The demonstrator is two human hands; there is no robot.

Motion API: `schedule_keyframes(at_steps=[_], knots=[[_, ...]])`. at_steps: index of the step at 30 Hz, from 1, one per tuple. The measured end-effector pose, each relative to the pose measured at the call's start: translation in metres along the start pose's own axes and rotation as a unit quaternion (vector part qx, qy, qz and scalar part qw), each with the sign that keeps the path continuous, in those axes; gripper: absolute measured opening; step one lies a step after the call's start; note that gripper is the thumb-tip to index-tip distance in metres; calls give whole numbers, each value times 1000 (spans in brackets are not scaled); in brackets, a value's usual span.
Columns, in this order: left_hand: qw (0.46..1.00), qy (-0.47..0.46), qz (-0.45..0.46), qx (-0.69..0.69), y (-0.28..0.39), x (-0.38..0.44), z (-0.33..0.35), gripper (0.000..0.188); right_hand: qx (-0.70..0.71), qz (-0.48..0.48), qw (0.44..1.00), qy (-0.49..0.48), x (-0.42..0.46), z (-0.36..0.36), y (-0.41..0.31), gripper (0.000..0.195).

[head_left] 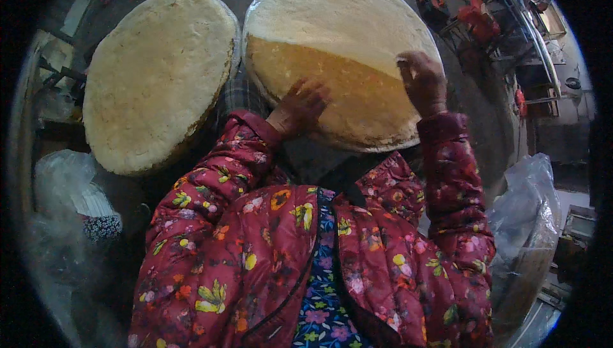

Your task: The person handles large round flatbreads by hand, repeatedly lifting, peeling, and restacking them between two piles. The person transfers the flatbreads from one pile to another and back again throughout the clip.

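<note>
Before me lies a large round cake-like slab (330,99), its upper part whitish and its lower part orange-brown, split by a nearly straight slanting line. Whether the whitish part (330,10) is a thin covering is unclear. My left hand (302,106), slightly blurred, lies with fingers apart on the brown part near the lower left rim. At the right rim, my right hand (424,80) is raised with curled fingers. Something small and white shows at its fingertips; I cannot make out what it is. A second round slab (158,80), evenly pale yellow with a rough edge, stands on the left.
Clear plastic sheeting (522,204) sits at the lower right, and more plastic (67,175) is at the lower left. Beyond the right hand are a metal rack (541,46), a red item (479,20) and a dark box (431,3). Plaid fabric (242,94) shows between the slabs.
</note>
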State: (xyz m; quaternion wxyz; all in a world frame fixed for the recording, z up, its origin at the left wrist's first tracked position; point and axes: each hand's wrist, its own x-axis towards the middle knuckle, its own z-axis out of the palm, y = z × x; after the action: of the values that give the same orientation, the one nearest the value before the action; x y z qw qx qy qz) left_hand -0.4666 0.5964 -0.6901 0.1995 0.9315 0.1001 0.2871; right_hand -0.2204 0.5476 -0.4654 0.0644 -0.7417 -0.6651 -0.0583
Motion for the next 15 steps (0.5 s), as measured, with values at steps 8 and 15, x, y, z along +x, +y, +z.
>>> schedule_keyframes(at_steps=[8, 15], knots=[[989, -78, -96, -76, -6, -5, 9, 33, -107, -88, 987, 85, 48, -70, -12, 16], [676, 254, -418, -552, -41, 1, 15, 33, -76, -148, 984, 58, -47, -40, -29, 16]])
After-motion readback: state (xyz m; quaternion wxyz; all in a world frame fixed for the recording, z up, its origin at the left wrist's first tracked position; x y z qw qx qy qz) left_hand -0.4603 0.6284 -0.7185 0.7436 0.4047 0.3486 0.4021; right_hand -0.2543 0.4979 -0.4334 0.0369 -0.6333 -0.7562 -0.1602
